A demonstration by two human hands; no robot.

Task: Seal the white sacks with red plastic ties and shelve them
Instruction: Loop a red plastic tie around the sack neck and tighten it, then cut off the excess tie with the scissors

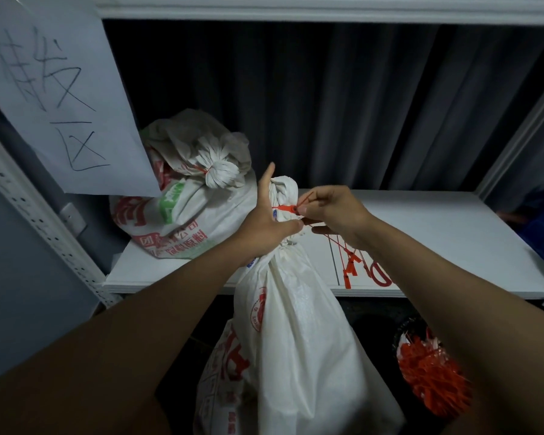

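Head view: left hand (266, 224) grips the gathered neck of the upright white sack (299, 324), in front of the shelf (437, 233). Just right of it, right hand (333, 215) pinches the red plastic tie (285, 209) looped round the neck, tail running rightward, spare ties dangling below.

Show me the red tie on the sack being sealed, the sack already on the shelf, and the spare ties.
red tie (284, 209), head view, its flat tag.
shelved sack (182, 211), head view, its printed side.
spare ties (431, 375), head view, middle of the pile.
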